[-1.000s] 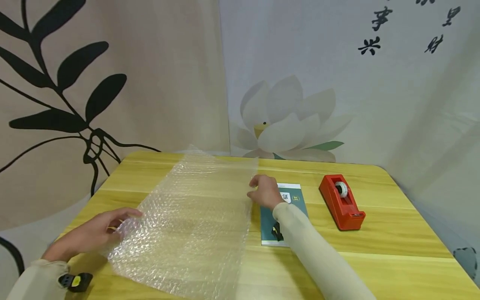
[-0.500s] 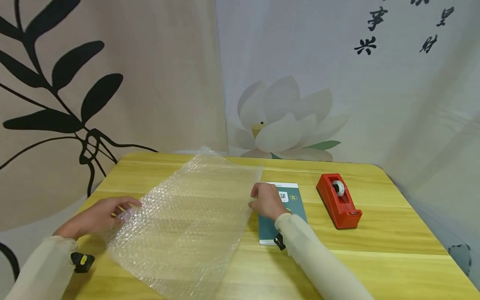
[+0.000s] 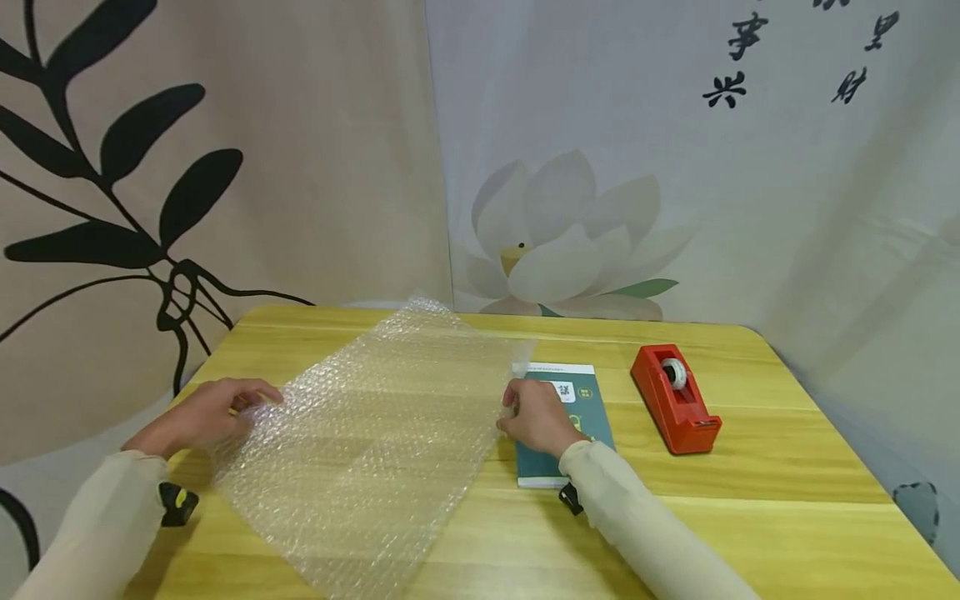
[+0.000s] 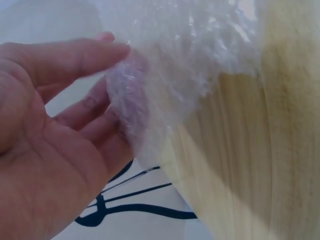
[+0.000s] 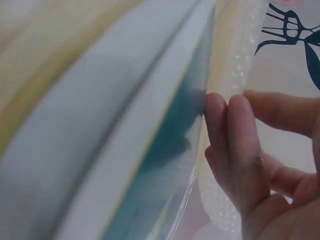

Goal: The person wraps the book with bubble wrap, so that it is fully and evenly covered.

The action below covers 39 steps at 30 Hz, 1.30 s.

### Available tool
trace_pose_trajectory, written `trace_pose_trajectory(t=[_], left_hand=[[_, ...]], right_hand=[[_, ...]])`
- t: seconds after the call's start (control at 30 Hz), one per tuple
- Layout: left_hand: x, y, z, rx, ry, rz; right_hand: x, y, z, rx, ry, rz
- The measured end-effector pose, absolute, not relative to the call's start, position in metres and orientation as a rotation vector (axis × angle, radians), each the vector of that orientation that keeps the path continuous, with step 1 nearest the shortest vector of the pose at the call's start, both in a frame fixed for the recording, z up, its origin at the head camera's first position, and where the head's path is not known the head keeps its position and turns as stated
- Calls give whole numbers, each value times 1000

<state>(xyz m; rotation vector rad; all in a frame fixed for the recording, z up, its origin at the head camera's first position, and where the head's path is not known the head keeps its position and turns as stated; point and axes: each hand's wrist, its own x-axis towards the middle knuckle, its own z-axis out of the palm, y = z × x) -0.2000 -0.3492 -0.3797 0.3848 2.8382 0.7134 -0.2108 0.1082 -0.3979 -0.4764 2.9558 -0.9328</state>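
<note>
A clear sheet of bubble wrap (image 3: 367, 450) stretches between both hands over the wooden table. My left hand (image 3: 210, 412) pinches its left edge; in the left wrist view thumb and fingers lie on either side of the crinkled wrap (image 4: 185, 55). At the opposite edge, my right hand (image 3: 540, 417) pinches the sheet between thumb and index finger. Beneath that hand lies a teal book (image 3: 536, 468) with white bands, partly covered by the hand and forearm. The right wrist view shows the book's edge (image 5: 165, 145) close beside the fingers (image 5: 245, 145).
A red tape dispenser (image 3: 678, 404) with a white roll stands right of the book on the wooden table (image 3: 750, 542). Behind the table hangs a printed curtain (image 3: 360, 150) with dark leaves and a lotus. Each forearm wears a small black wrist device (image 3: 177, 504).
My left hand has moved up and to the right in view with its edge of the bubble wrap. The right hand has shifted slightly toward me, and the sheet's near end has swung left.
</note>
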Motion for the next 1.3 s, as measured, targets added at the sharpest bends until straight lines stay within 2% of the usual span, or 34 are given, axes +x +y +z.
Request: trace_pose_trajectory(t=[0.4, 0.73, 1.3], left_hand=[[-192, -315, -363, 461, 3029, 636], [-188, -262, -353, 647, 2899, 906], [-187, -171, -368, 628, 2482, 1252]], right_hand=[[-209, 127, -390, -371, 2816, -1084], [-212, 143, -381, -363, 2760, -1139], [-206, 174, -376, -615, 2829, -986]])
